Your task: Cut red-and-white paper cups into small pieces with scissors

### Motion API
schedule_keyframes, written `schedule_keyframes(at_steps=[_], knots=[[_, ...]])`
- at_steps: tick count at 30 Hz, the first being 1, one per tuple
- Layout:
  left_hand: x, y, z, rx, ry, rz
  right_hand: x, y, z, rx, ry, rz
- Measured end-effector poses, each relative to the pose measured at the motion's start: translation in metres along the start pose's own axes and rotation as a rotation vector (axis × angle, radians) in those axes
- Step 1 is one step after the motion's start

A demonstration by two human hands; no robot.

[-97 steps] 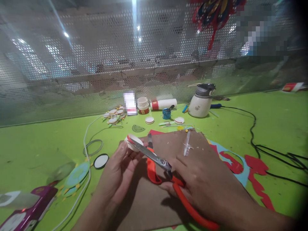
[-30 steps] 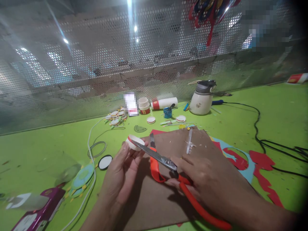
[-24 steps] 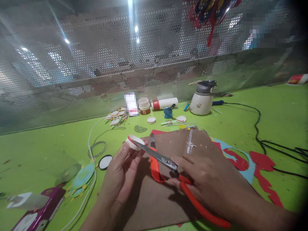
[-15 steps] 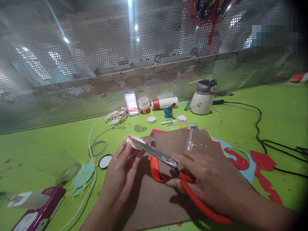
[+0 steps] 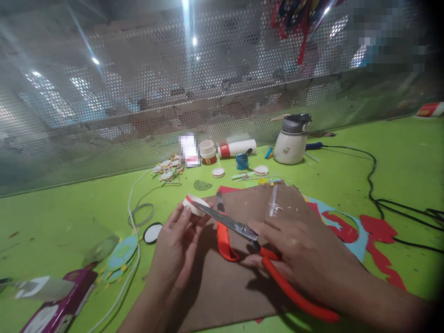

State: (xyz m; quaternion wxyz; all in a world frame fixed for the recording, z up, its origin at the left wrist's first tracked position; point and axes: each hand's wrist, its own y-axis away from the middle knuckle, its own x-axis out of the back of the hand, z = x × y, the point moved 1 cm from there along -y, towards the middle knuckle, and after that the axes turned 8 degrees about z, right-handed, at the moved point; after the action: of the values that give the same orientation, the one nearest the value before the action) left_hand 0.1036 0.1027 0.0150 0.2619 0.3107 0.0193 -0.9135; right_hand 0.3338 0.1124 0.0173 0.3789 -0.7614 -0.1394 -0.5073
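My left hand (image 5: 175,243) pinches a small white paper cup piece (image 5: 198,209) with a red band along its rim. My right hand (image 5: 294,252) is wrapped around large scissors (image 5: 231,225) with orange-red handles. Their blade tips reach to the inside of the cup piece, near the red band; whether they touch it I cannot tell. Under both hands lies a brown board (image 5: 218,296). An orange-handled tool with a dark metal end (image 5: 224,238) rests on the board, partly behind the scissors.
Behind the board stand a blue paint jar (image 5: 242,161), a paper cup stack (image 5: 208,152) and a white kettle-shaped bottle (image 5: 290,147). Red paper scraps (image 5: 378,229) and a black cable (image 5: 371,178) lie right. A purple device (image 5: 65,300) and white cord (image 5: 133,259) are left.
The scissors' handles have spread slightly, the lower one shifting down and right. The cup piece stays in my left hand, with the blade tips still at it.
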Motion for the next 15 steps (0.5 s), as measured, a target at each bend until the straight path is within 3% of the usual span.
schedule_keyframes(at_steps=[15], knots=[[0.0007, 0.0001, 0.0024, -0.061, -0.068, -0.016, 0.0032, -0.0051, -0.0016, -0.035, 0.039, 0.014]])
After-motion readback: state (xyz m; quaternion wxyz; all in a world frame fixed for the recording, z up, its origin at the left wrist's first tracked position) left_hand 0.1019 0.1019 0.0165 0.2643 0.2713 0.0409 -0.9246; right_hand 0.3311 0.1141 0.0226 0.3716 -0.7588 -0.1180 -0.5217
